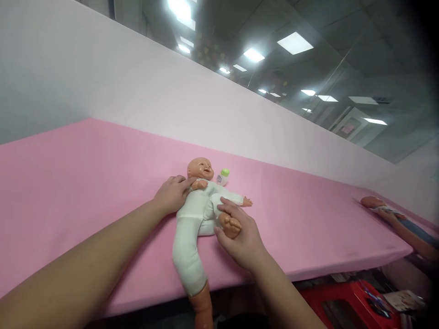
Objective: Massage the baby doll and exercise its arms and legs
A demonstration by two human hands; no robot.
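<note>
Both my forearms (103, 251) stretch forward over the bench (291, 219), where the doll (192, 208) lies on its back. My right hand (245, 237) curls fingers (231, 208) and thumb (223, 238) around its raised foot (230, 226); my left hand (172, 194) lies palm-down by its shoulder, grip unclear.

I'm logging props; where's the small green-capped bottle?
In the head view, the bottle is near the middle, on the pink surface, just right of the doll's head, beyond its outstretched arm.
</note>
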